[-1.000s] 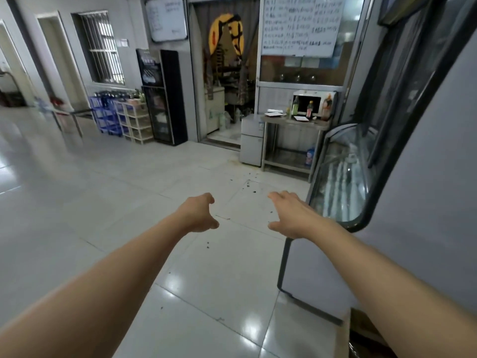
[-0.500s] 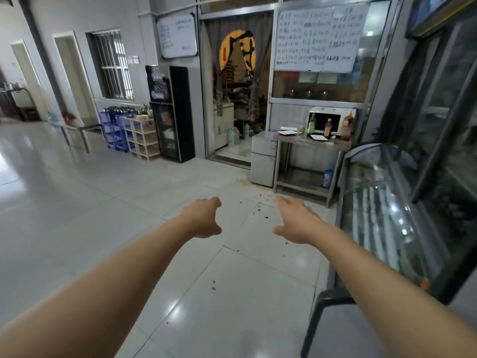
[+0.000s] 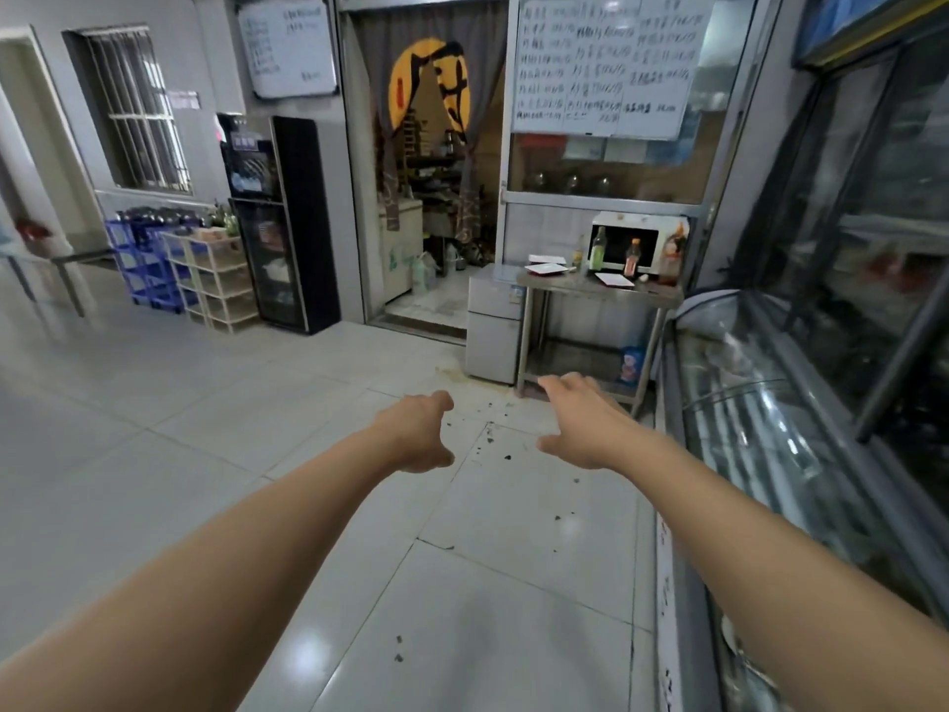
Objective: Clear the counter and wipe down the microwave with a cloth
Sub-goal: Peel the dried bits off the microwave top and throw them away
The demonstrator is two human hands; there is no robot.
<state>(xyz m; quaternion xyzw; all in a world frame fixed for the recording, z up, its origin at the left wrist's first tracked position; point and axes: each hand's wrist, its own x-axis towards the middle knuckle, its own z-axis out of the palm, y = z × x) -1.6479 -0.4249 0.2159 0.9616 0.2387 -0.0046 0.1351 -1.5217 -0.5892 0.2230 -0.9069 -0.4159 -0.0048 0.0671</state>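
A white microwave (image 3: 648, 242) stands at the back of a steel counter (image 3: 575, 286) across the room. In front of it on the counter are a green bottle (image 3: 597, 254), a red-capped bottle (image 3: 632, 258), a brown bottle (image 3: 669, 257) and flat white plates (image 3: 547, 268). Both my arms reach forward over the tiled floor, far short of the counter. My left hand (image 3: 417, 431) hangs with loosely curled fingers and holds nothing. My right hand (image 3: 579, 419) is spread with relaxed fingers, also empty. No cloth is visible.
A glass display case (image 3: 760, 418) runs along the right side. A small white fridge (image 3: 494, 323) stands left of the counter, next to a curtained doorway (image 3: 431, 197). A black cabinet (image 3: 277, 223) and shelf racks (image 3: 205, 277) line the left wall. Dark crumbs dot the floor (image 3: 488, 439).
The view has moved forward toward the counter, which now looks larger and nearer. Both hands stay held out in front, empty.
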